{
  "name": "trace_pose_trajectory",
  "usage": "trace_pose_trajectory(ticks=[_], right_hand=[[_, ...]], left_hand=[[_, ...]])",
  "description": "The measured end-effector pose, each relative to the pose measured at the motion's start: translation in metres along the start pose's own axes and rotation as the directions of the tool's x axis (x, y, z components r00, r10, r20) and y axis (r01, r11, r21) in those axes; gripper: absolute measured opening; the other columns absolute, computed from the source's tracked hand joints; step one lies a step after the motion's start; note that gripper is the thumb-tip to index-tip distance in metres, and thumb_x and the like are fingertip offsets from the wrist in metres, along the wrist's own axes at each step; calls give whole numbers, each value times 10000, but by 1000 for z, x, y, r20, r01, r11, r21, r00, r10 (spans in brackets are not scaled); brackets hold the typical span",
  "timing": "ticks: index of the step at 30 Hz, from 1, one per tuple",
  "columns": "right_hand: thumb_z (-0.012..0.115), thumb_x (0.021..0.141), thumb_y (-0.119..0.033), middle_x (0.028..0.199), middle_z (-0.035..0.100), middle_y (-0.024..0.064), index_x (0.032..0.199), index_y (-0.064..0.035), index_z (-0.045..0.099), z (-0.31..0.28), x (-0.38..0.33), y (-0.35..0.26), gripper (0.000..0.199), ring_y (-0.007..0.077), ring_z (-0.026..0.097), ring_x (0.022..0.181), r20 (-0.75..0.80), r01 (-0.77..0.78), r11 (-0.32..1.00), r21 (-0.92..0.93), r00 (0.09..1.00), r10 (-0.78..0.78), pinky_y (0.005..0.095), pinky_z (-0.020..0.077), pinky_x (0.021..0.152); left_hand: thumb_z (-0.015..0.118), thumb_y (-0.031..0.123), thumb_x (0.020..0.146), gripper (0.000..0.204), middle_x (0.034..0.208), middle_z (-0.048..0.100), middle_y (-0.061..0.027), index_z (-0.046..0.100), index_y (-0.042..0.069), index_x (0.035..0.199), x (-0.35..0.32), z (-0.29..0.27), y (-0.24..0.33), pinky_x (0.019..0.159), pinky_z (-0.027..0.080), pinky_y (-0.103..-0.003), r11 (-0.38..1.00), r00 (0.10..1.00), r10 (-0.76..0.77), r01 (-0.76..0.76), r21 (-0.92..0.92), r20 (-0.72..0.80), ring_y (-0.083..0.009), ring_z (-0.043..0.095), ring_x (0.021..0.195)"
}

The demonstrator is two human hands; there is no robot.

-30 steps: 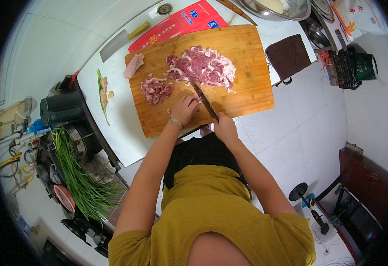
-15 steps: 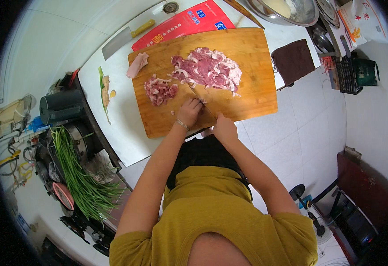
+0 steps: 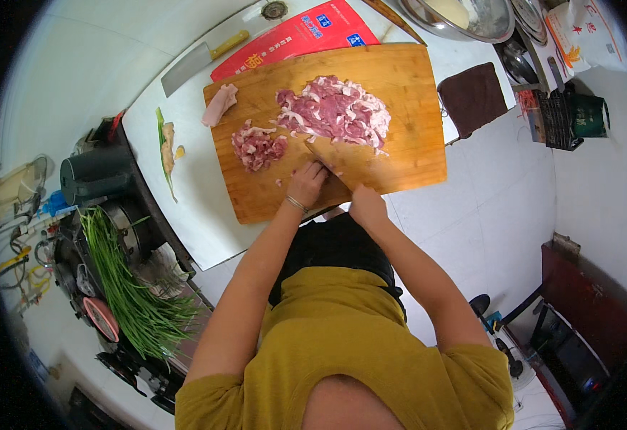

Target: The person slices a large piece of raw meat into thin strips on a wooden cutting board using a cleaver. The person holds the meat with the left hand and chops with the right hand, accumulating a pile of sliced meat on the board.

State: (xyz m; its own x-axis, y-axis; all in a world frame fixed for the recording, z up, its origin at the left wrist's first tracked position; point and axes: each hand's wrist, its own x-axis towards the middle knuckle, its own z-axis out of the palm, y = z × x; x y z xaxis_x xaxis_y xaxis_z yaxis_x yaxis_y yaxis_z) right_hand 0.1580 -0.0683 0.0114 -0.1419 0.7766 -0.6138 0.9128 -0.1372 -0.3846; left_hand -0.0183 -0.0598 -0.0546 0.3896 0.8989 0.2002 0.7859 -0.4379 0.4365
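My right hand (image 3: 368, 206) is wrapped round the handle end of a knife (image 3: 338, 178) at the near edge of the wooden cutting board (image 3: 406, 122). Its blade slants up and left across the board. Close along the blade's left side, my left hand (image 3: 307, 183) presses down with curled fingers; whatever lies under them is hidden. Small meat bits show near the blade. Beyond the hands spreads a large heap of sliced raw meat (image 3: 335, 111). To its left sits a smaller pile of chopped meat (image 3: 257, 145), and a pale slab of meat (image 3: 219, 105) rests at the board's left edge.
A cleaver (image 3: 188, 68) with a yellow handle and a red packet (image 3: 285, 46) lie behind the board. Ginger (image 3: 168, 147) and a green stalk are at left. A metal bowl (image 3: 492, 25), a brown cloth (image 3: 473, 100) and long green stalks (image 3: 127, 287) surround the work area.
The knife and my right hand have shifted slightly, the hand a little lower and to the right. My left hand stays beside the blade with fingers curled. The meat piles look the same.
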Motion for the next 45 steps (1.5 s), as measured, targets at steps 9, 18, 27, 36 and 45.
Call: trace_pose_trajectory(ticks=[9,18,27,36,45], right_hand=[[537,729,-65,785,612,253,877,15,543,-9,1,-2,168,408,614,759,14,41,998,-39,999,-41,485,496,676],[538,761,-106,729,599,258,865,16,536,-6,41,-21,160,424,598,733,-126,122,990,66,986,-113,506,475,669],[506,772,-104,751,611,255,886,14,532,11,-2,-17,166,407,617,734,-64,30,998,49,998,-27,488,490,664],[543,734,-79,822,612,264,887,22,558,4,-8,-16,185,404,615,801,-6,-43,998,54,999,43,482,491,693],[535,728,-62,853,619,248,894,18,564,0,32,-44,187,401,615,809,1,62,998,25,998,-62,473,494,693]], left_hand=[[552,67,701,194,949,557,-108,591,35,889,-4,-5,2,760,460,-354,1000,1000,13,-14,-8,-11,-268,540,890],[621,73,715,253,983,563,-89,601,61,967,-8,-18,6,743,459,-350,996,994,-5,-4,-86,-105,-266,543,864],[590,67,685,209,933,569,-84,603,35,891,-10,-10,1,727,469,-334,998,992,68,-69,-10,-105,-255,543,848],[503,67,696,213,914,573,-90,611,37,878,-9,-5,1,726,465,-325,999,994,25,-21,36,-106,-252,536,821],[510,81,701,214,932,580,-89,610,34,885,-9,-3,-1,758,463,-321,1000,997,9,-8,7,-82,-255,539,876]])
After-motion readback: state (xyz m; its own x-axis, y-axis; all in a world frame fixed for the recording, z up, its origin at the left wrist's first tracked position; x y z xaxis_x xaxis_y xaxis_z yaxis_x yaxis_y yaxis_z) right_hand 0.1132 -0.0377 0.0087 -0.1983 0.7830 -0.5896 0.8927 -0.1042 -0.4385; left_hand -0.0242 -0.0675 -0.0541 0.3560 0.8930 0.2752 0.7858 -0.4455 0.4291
